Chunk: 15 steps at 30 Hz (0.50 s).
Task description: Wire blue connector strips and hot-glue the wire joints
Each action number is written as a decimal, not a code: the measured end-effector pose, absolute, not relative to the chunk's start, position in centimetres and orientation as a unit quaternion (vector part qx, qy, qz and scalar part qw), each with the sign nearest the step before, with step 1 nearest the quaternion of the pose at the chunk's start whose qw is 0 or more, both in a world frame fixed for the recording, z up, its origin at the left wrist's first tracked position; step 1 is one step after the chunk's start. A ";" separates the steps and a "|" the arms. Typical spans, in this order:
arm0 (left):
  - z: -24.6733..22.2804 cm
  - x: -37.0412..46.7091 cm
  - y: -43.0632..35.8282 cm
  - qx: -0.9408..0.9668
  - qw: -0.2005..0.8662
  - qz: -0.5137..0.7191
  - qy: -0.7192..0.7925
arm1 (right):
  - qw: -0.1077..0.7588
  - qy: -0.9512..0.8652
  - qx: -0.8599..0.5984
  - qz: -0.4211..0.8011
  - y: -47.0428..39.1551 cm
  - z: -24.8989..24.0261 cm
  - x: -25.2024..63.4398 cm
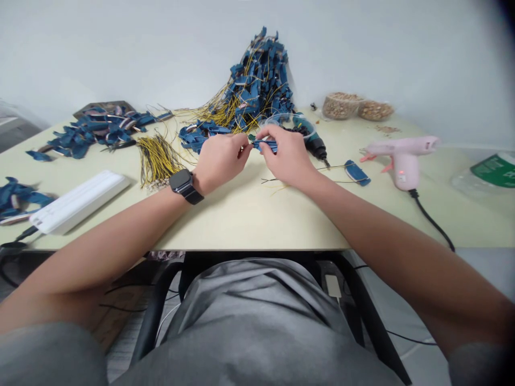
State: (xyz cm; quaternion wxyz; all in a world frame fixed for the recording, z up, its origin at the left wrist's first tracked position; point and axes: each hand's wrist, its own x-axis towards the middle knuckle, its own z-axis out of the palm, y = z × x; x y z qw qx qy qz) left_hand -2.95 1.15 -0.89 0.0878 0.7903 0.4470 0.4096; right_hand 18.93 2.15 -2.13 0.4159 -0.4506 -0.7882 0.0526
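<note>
My right hand (286, 154) pinches a small blue fabric-like piece (269, 145) over the middle of the table. Close against its left end, the fingers of my left hand (222, 161) are pressed together. A tiny green bit (251, 138) shows between the two hands; whatever the left fingertips grip is hidden. Thin wires lie under my right wrist, leading towards another blue piece (357, 172) on the table. Just behind my hands are loose blue pieces (199, 134) and a dark green and black power tool (316, 143).
A tall heap of blue pieces with yellow wires (259, 80) leans on the wall. To the left are a wire bundle (156, 158), more blue pieces (94, 128) and a white oblong device (80, 201). A corded pink glue gun (406, 161) and bagged tan bits (341, 105) lie right.
</note>
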 end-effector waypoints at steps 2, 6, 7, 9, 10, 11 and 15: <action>-0.9 -3.0 1.2 0.789 0.087 0.408 0.452 | 0.416 -0.791 -0.445 0.054 2.2 -2.2 19.0; -0.8 -2.8 1.2 0.777 0.108 0.415 0.461 | 0.416 -0.795 -0.438 0.055 2.0 -2.2 18.9; -0.8 -2.8 1.2 0.773 0.118 0.420 0.461 | 0.417 -0.795 -0.436 0.056 2.0 -2.2 18.8; -0.8 -2.6 1.1 0.764 0.138 0.434 0.457 | 0.417 -0.796 -0.435 0.060 1.9 -2.1 18.7; -0.8 -2.6 1.0 0.759 0.148 0.441 0.455 | 0.415 -0.796 -0.435 0.062 1.9 -2.1 18.7; -0.7 -2.6 1.0 0.755 0.157 0.446 0.455 | 0.415 -0.796 -0.436 0.064 1.9 -2.1 18.7; -0.6 -2.4 0.8 0.744 0.174 0.458 0.455 | 0.421 -0.790 -0.440 0.075 1.9 -2.2 18.6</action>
